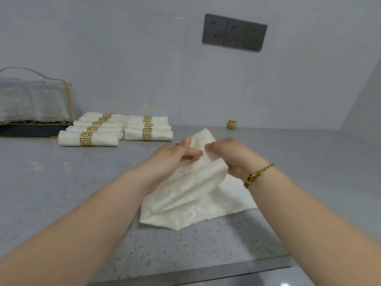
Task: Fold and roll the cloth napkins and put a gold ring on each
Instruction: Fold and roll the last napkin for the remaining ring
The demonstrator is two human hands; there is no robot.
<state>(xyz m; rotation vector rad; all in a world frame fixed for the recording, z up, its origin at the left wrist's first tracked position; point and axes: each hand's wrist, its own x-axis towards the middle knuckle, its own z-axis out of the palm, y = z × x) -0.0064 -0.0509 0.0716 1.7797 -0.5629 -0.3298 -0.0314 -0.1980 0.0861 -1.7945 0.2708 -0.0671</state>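
A cream cloth napkin [191,195] is lifted at its far end above the grey counter [61,182], its lower part still lying on the surface. My left hand [175,155] pinches the upper part from the left. My right hand [228,155] grips the same upper part from the right, a woven bracelet on its wrist. A loose gold ring [232,124] stands by the back wall, apart from both hands. Several rolled napkins with gold rings [115,131] lie in two rows at the back left.
A gold wire rack with upturned glasses [31,100] stands on a dark mat at the far left. A dark socket panel [235,33] is on the wall. The counter's front edge [206,273] runs below my forearms.
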